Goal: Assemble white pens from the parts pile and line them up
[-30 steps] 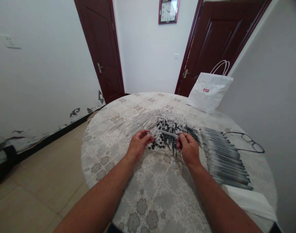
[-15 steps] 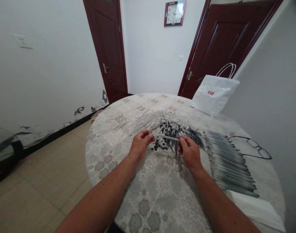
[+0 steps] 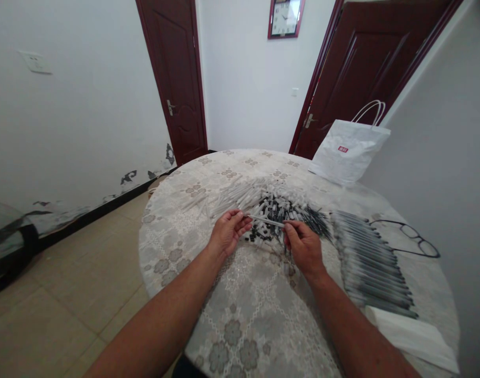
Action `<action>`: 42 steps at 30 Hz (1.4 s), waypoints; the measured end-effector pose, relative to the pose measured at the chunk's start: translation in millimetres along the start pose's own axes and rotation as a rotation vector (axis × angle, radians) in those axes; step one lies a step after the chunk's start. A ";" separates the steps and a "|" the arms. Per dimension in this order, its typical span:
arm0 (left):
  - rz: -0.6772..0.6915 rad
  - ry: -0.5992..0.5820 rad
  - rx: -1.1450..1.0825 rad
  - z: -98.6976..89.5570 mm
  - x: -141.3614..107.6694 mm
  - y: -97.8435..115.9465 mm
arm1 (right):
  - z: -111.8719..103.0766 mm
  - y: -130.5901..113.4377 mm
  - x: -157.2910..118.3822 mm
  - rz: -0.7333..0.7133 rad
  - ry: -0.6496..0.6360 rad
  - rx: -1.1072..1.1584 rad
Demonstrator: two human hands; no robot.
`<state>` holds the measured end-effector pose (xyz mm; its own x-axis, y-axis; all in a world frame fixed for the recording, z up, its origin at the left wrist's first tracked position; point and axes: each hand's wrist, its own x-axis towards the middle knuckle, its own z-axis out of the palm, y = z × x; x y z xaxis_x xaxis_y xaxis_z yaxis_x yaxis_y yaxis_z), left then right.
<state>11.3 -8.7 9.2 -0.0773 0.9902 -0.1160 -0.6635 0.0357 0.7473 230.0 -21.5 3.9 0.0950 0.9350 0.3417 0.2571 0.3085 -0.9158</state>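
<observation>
A thin clear pen barrel [image 3: 267, 220] spans the gap between my hands, lying nearly level above the table. My left hand [image 3: 225, 234] pinches its left end between thumb and forefinger, the other fingers loosely curled. At the right end, my right hand [image 3: 304, 247] grips it with thumb and fingers. Behind it spreads a heap of whitish pen tubes [image 3: 242, 197], with small white pieces [image 3: 297, 197] beside them. Dark thin refills [image 3: 317, 223] and small black plugs [image 3: 259, 232] lie close to my fingers. What sits inside the barrel is too small to make out.
Right of my right hand, several grey-looking pens [image 3: 376, 268] lie in a neat row. Eyeglasses [image 3: 411, 239] rest beyond them, and a folded white item [image 3: 413, 336] lies nearer. A white paper bag [image 3: 348, 152] stands at the back right of the round, cloth-covered table [image 3: 232, 294].
My right hand has shifted slightly left with the barrel. The fingers of my left hand have loosened and spread a little while staying at the barrel's left end.
</observation>
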 end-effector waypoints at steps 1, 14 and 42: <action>-0.001 -0.002 0.003 0.3 -0.2 -0.1 | -0.1 0.4 0.1 0.000 0.001 -0.004; 0.068 0.022 0.082 -6.2 6.3 -3.9 | 0.5 -10.9 -6.5 -0.512 -0.204 -0.359; 0.072 0.016 0.062 -2.7 4.8 -8.2 | 22.9 -14.5 -14.0 0.502 -0.339 0.392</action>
<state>14.4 -4.6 0.7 -0.1358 0.9882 -0.0708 -0.6087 -0.0269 0.7929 203.0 -35.1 7.5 -0.2090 0.9637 -0.1661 -0.1096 -0.1918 -0.9753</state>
